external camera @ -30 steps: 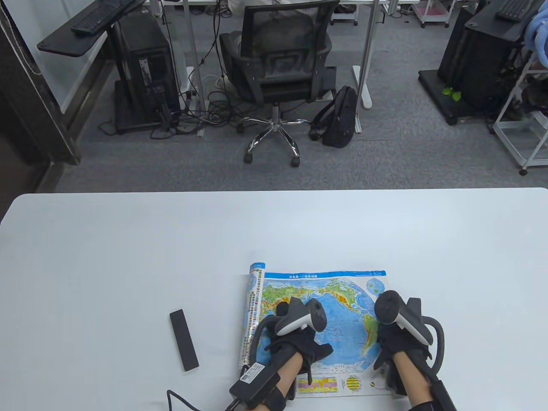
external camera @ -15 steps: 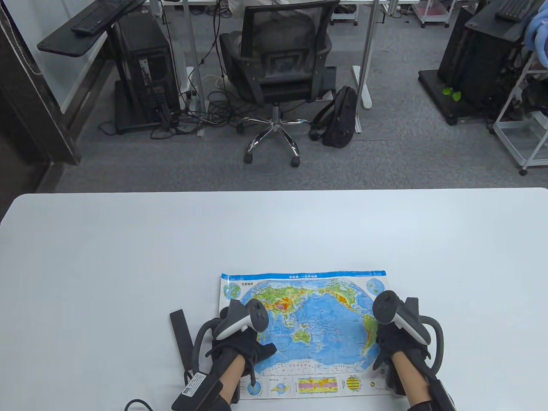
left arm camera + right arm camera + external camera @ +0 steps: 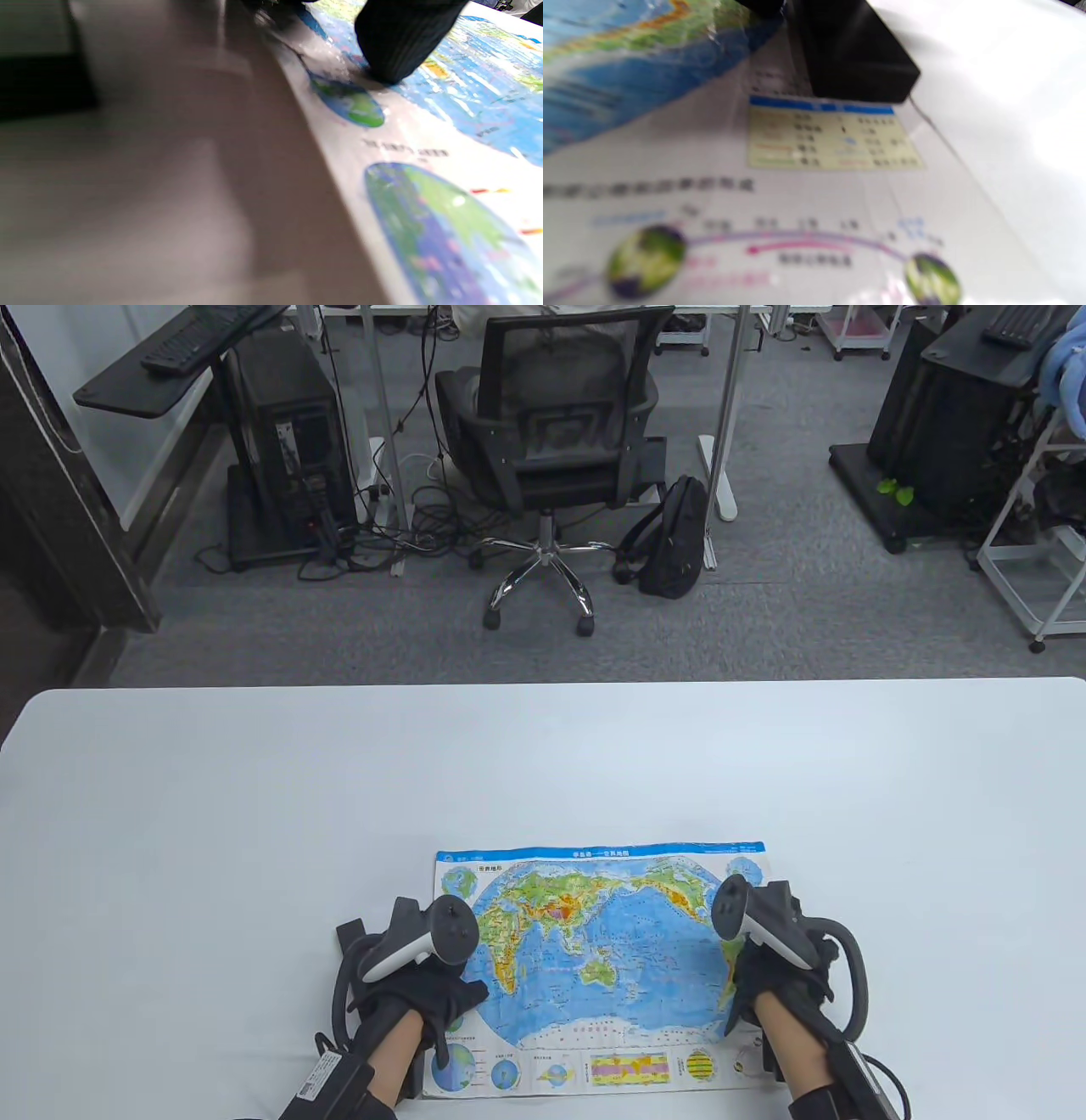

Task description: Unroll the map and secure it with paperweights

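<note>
My left hand [image 3: 424,984] presses flat on the left edge of the map [image 3: 594,950] — fingers spread, nothing gripped. The left wrist view shows one gloved fingertip [image 3: 394,51] planted right on the paper near the border. That's deliberate: this sheet wants to curl back, I'd judge, so the palm acts as the weight for now.

My right hand [image 3: 768,976] sits on the right edge, doing the same job. How its fingers lie I can't tell from above — the tracker covers them. The right wrist view shows a dark block [image 3: 848,55] resting on the map's corner by the legend, which I take for a paperweight, already holding that side.

The map itself lies open and flat on the desk [image 3: 254,814], near my edge, between the two hands, well apart from each other.

The other weight [image 3: 349,933], a dark bar, lies just off the map's left edge, mostly hidden under my left hand and its tracker. That's why the left hand is here, I reckon — pinning the edge within reach of the bar.

Next call, as I judge it: keep pressure on the paper while getting that bar onto the left margin. Lift the palm too soon and the edge may spring back.
</note>
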A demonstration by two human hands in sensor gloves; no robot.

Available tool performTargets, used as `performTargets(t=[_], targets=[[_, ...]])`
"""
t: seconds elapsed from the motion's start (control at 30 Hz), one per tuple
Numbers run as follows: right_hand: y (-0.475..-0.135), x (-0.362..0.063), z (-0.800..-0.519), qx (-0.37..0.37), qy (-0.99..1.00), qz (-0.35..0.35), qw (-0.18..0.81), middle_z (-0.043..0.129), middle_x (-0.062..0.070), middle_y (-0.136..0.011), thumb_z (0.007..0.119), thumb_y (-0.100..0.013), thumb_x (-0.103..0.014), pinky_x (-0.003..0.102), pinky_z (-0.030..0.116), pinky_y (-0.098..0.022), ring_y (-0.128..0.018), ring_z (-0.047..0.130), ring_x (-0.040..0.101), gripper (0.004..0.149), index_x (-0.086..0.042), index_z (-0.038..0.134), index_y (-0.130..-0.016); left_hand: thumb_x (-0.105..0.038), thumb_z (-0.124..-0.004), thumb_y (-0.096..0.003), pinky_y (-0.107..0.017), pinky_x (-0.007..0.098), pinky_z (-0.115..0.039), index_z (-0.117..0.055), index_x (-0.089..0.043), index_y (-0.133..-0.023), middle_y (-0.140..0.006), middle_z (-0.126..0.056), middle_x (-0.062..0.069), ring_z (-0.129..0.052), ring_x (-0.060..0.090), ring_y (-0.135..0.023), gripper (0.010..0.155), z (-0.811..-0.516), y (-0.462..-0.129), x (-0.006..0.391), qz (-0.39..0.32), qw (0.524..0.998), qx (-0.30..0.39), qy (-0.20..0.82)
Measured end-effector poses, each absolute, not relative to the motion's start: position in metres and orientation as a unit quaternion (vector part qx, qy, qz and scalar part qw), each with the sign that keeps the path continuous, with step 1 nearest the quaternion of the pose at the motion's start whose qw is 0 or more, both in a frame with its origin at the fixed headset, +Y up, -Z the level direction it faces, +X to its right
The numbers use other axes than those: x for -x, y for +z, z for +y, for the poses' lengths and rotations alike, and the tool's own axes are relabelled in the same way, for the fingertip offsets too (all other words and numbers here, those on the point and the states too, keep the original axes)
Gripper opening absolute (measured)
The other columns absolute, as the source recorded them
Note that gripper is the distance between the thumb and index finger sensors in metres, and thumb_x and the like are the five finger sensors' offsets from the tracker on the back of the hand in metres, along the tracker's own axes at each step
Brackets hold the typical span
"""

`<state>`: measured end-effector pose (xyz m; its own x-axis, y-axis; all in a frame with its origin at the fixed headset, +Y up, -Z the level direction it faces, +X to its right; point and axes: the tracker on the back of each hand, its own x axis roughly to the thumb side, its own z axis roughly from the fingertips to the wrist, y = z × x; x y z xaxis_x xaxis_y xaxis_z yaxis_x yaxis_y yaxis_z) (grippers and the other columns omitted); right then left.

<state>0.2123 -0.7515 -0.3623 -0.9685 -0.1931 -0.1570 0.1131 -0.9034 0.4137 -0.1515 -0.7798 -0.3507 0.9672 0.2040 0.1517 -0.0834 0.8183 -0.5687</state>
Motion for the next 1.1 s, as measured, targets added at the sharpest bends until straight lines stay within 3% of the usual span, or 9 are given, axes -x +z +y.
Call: performTargets(t=[0.13,0.27,0.43,0.67,1.1], targets=[[-0.361,-0.173,-0.738,-0.015,-0.986,-0.163,0.023,0.010,0.029,-0.107,0.066,-0.057,-0.026,0.081,0.023,-0.053,-0.086,0.017,0.068,0.064,-0.012,0.024,-0.104,-0.051,-0.068,-0.0534,-0.067,0.063,-0.022,-0.023,-0.022,-0.108,-0.112,-0.017,0.015,-0.021,0.043,-0.102,0.077,-0.778,-0.352,0.152,-0.110,0.947,0.292,0.080],[-0.358,-0.114,-0.739,0.109,-0.965,-0.221,-0.088,0.001,0.031,-0.104,0.070,-0.057,-0.041,0.083,0.019,-0.049,-0.083,0.008,0.069,0.077,-0.013,0.017,-0.104,-0.045,-0.071,-0.0534,-0.068,0.062,-0.025,-0.030,-0.024,-0.108,-0.112,-0.024,0.013,-0.026,0.041,-0.103,0.072,-0.775,-0.355,0.156,-0.112,0.950,0.279,0.082],[-0.356,-0.048,-0.752,0.196,-0.933,-0.292,-0.071,-0.009,0.031,-0.100,0.068,-0.057,-0.049,0.086,0.018,-0.044,-0.079,-0.001,0.068,0.083,-0.015,0.008,-0.103,-0.047,-0.071,-0.0529,-0.069,0.062,-0.026,-0.032,-0.026,-0.108,-0.113,-0.027,0.010,-0.028,0.039,-0.104,0.071,-0.775,-0.355,0.159,-0.117,0.953,0.269,0.078],[-0.361,0.000,-0.773,0.221,-0.913,-0.337,-0.063,-0.017,0.030,-0.095,0.066,-0.057,-0.052,0.087,0.016,-0.043,-0.075,-0.006,0.068,0.085,-0.018,0.003,-0.101,-0.047,-0.071,-0.0526,-0.069,0.062,-0.026,-0.032,-0.027,-0.108,-0.113,-0.028,0.009,-0.029,0.038,-0.104,0.071,-0.776,-0.355,0.161,-0.122,0.953,0.266,0.075],[-0.363,0.008,-0.783,0.203,-0.914,-0.347,-0.049,-0.011,0.028,-0.099,0.065,-0.056,-0.054,0.086,0.020,-0.042,-0.076,-0.002,0.068,0.075,-0.026,0.013,-0.103,-0.047,-0.070,-0.0533,-0.069,0.062,-0.025,-0.030,-0.027,-0.108,-0.113,-0.026,0.009,-0.027,0.039,-0.104,0.071,-0.777,-0.353,0.163,-0.130,0.952,0.266,0.079]])
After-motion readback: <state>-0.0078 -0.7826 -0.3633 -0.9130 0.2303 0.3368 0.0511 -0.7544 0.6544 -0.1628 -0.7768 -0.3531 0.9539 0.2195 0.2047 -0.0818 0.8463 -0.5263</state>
